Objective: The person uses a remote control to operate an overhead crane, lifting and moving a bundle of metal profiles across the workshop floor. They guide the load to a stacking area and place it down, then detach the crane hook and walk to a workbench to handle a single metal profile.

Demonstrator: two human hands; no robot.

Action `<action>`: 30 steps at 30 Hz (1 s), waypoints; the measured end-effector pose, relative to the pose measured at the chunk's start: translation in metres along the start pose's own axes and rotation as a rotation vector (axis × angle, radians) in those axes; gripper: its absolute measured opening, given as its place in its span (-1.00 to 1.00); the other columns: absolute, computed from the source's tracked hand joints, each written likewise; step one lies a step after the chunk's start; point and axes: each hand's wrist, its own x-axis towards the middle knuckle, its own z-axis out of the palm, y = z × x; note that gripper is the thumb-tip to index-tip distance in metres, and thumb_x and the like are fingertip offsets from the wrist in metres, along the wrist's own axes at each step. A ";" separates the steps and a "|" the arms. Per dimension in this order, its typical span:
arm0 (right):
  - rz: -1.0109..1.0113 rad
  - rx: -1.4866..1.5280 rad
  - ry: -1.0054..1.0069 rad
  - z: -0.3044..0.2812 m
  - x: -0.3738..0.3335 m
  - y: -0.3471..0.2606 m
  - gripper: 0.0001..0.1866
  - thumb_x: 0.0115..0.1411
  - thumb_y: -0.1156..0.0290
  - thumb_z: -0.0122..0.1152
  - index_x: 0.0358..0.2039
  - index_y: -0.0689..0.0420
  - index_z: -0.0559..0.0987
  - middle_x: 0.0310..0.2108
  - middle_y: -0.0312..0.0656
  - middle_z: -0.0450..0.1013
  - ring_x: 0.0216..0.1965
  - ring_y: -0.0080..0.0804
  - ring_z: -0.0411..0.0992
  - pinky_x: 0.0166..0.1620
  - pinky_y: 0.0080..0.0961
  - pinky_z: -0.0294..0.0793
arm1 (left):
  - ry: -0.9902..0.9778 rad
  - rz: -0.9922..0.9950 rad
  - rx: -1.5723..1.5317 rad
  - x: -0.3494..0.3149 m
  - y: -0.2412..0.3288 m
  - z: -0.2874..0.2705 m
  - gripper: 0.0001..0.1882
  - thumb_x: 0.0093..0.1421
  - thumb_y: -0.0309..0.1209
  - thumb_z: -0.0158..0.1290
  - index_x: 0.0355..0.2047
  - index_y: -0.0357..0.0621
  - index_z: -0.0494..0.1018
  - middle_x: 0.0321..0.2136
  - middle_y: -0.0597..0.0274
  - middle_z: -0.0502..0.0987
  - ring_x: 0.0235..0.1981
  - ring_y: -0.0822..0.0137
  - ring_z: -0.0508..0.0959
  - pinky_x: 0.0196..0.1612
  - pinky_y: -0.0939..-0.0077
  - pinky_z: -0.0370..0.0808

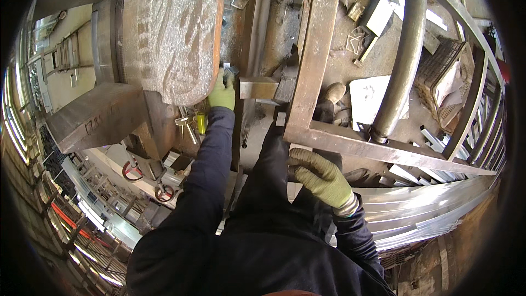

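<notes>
My left hand [222, 94], in a yellow-green glove, reaches forward beside the rounded edge of a machine housing [186, 33] coated in silvery metal dust. Its fingers close around a small grey metal piece [232, 69], partly hidden by the glove. Close to that wrist is a bright yellow item [201, 123] on the machine's side. My right hand [320, 178], gloved the same way, hangs over my right thigh, just below the corner of a steel frame [350, 145]. Its fingers are loosely bent and somewhat apart, with nothing visible in them.
A thick metal roller [402, 60] spans the frame at right. Beyond it stands a dark crate [438, 77], and a white panel [370, 98] lies on the floor. Long metal profiles [416, 205] are stacked at lower right. Red handwheels [131, 169] stick out at left.
</notes>
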 end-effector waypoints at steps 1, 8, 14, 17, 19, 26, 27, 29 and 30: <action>-0.044 -0.064 0.021 -0.004 -0.001 -0.007 -0.55 0.40 0.51 0.23 0.28 0.19 0.47 -0.12 -0.29 0.58 -0.26 -0.62 0.52 -0.16 -0.62 0.54 | 0.098 0.032 -0.145 0.003 0.013 0.002 -0.61 0.31 -0.35 0.19 0.10 -0.21 0.52 -0.03 -0.06 0.64 0.01 0.01 0.61 0.15 0.25 0.48; -0.130 -0.165 -0.013 -0.041 0.000 -0.044 -0.55 0.39 0.57 0.21 0.27 0.27 0.45 0.04 -0.20 0.57 0.06 -0.46 0.54 0.15 -0.48 0.52 | 0.138 -0.125 -0.369 0.074 0.070 0.011 -0.22 0.35 -0.05 0.11 0.39 -0.31 0.23 0.42 -0.19 0.22 0.46 -0.13 0.15 0.51 0.16 -0.04; -0.242 -0.095 0.008 -0.086 0.000 -0.066 -0.62 0.40 0.57 0.19 0.21 0.28 0.50 0.03 -0.16 0.57 0.06 -0.39 0.54 0.17 -0.41 0.51 | 0.330 -0.252 -0.517 0.133 0.073 0.030 -0.01 0.17 0.01 0.34 0.42 -0.32 0.19 0.40 -0.16 0.25 0.41 -0.09 0.25 0.47 0.15 0.12; -0.182 -0.075 -0.015 -0.107 0.004 -0.067 -0.63 0.39 0.55 0.20 0.20 0.25 0.51 0.04 -0.14 0.55 0.03 -0.36 0.55 0.15 -0.35 0.53 | 0.343 -0.313 -0.714 0.158 0.093 0.042 -0.08 0.17 -0.14 0.39 0.38 -0.35 0.22 0.32 -0.12 0.36 0.28 0.02 0.40 0.35 0.21 0.33; -0.182 -0.033 -0.038 -0.115 0.006 -0.065 -0.60 0.40 0.55 0.19 0.23 0.24 0.49 0.03 -0.12 0.54 0.03 -0.33 0.55 0.14 -0.32 0.55 | 0.382 -0.388 -0.758 0.169 0.111 0.048 -0.13 0.18 -0.21 0.39 0.36 -0.38 0.24 0.25 -0.10 0.42 0.20 0.07 0.46 0.27 0.26 0.42; -0.023 0.180 -0.115 -0.130 0.014 -0.069 -0.56 0.46 0.51 0.11 0.32 0.25 0.40 0.11 -0.03 0.52 0.05 -0.32 0.53 0.13 -0.35 0.57 | 0.546 -0.451 -0.958 0.164 0.153 0.052 -0.33 0.24 -0.37 0.34 0.24 -0.41 0.29 0.02 0.02 0.51 -0.09 0.25 0.57 -0.05 0.42 0.60; -0.010 0.194 -0.132 -0.131 0.015 -0.070 -0.56 0.47 0.52 0.08 0.33 0.25 0.39 0.12 -0.03 0.51 0.06 -0.31 0.53 0.14 -0.36 0.58 | 0.566 -0.469 -1.016 0.167 0.157 0.057 -0.35 0.24 -0.40 0.34 0.22 -0.41 0.30 0.00 0.03 0.51 -0.10 0.25 0.57 -0.09 0.43 0.62; 0.033 0.220 -0.139 -0.133 0.017 -0.073 -0.56 0.47 0.52 0.07 0.33 0.25 0.39 0.12 -0.03 0.51 0.06 -0.32 0.53 0.13 -0.36 0.58 | 0.600 -0.432 -1.047 0.181 0.160 0.064 -0.39 0.22 -0.42 0.36 0.17 -0.37 0.33 -0.05 0.02 0.54 -0.14 0.26 0.60 -0.19 0.40 0.65; 0.054 0.242 -0.145 -0.133 0.018 -0.074 -0.56 0.48 0.52 0.07 0.33 0.25 0.39 0.12 -0.03 0.51 0.05 -0.33 0.53 0.13 -0.37 0.58 | 0.554 -0.414 -1.078 0.194 0.162 0.068 -0.51 0.30 -0.50 0.23 0.18 -0.35 0.34 -0.07 0.00 0.56 -0.08 0.19 0.60 -0.12 0.36 0.67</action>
